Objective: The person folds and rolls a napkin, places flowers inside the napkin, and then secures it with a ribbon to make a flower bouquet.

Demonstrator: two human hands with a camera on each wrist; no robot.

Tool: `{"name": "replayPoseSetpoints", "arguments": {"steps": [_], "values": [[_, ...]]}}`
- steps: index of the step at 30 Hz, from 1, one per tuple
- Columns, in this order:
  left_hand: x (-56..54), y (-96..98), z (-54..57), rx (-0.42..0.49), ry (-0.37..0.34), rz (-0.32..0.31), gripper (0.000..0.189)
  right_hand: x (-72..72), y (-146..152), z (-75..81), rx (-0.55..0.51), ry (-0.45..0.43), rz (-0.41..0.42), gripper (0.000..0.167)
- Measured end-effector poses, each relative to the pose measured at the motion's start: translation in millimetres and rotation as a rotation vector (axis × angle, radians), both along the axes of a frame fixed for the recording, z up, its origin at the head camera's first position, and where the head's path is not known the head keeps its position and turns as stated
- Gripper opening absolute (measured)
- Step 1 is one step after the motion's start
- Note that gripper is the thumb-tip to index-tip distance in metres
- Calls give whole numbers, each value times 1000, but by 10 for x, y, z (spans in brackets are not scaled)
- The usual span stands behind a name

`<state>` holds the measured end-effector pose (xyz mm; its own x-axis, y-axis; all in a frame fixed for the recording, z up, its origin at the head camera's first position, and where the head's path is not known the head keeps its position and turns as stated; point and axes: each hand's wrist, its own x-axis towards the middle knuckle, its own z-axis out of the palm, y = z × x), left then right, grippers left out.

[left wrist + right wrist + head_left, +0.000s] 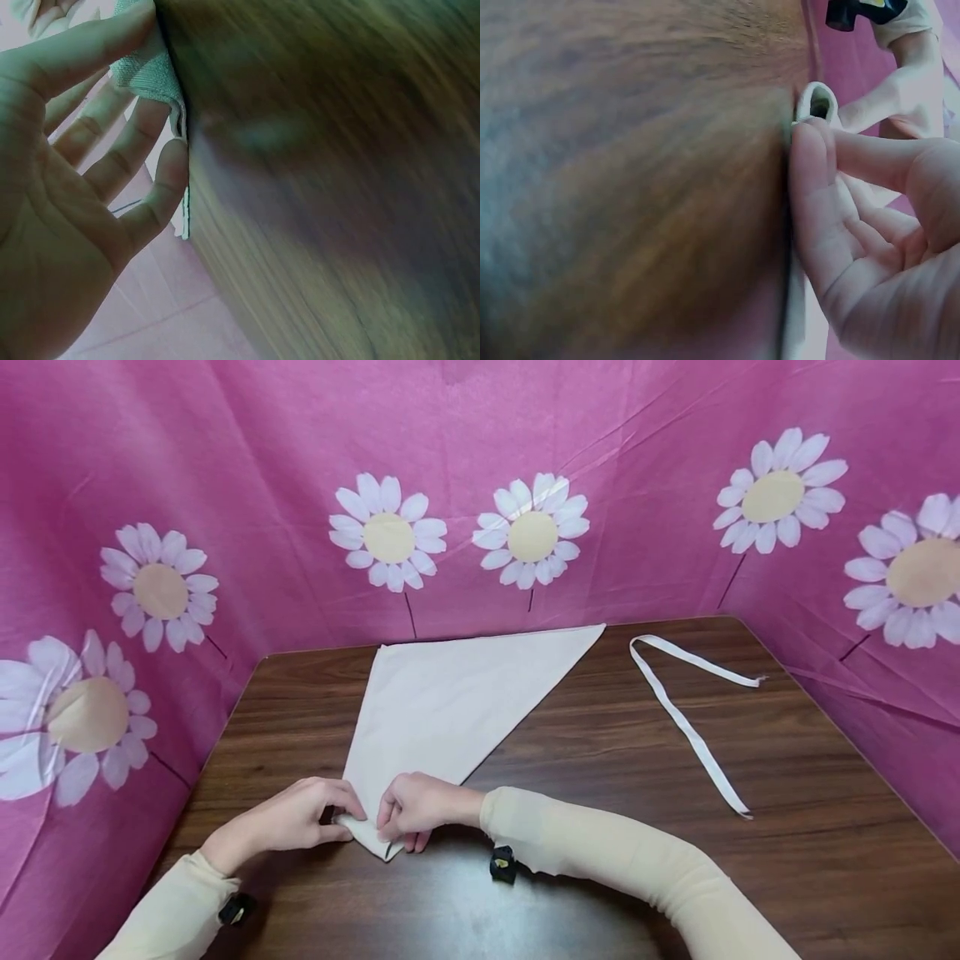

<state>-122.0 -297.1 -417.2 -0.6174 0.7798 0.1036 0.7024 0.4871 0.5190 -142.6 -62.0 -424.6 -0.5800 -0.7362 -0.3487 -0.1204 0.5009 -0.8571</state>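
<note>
A white cloth (pixel 431 702), folded to a pointed, kite-like shape, lies flat on the wooden table. Its near end is turned over into a narrow fold. My left hand (pixel 307 814) pinches the left end of that fold between thumb and fingers. In the left wrist view, the folded cloth edge (pixel 154 79) sits between the left thumb and fingertips. Close by, my right hand (pixel 420 810) pinches the fold near its lower tip. From the right wrist, the fold (pixel 816 101) shows as a small open loop just beyond the right thumb and forefinger.
A narrow white ribbon (pixel 686 727), bent into a V, lies on the right side of the dark wooden table (pixel 600 768). Pink fabric (pixel 465 427) printed with large daisies hangs behind the table and along both sides.
</note>
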Motion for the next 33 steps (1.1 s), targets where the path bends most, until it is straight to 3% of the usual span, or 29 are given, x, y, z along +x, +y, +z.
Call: {"name": "replayPoseSetpoints", "arguments": {"steps": [9,14,21,33], "values": [[20,50,-13,33,-57,-47,16,77,126,164,172,447,191,25],[37,62,-12,71,-129,-72,13,62,143,184,159,592,229,31],[40,95,-30,107,-364,-92,12,95,161,148,144,525,210,18],[36,135,-36,137,-462,-72,7,114,173,92,167,509,167,16]]}}
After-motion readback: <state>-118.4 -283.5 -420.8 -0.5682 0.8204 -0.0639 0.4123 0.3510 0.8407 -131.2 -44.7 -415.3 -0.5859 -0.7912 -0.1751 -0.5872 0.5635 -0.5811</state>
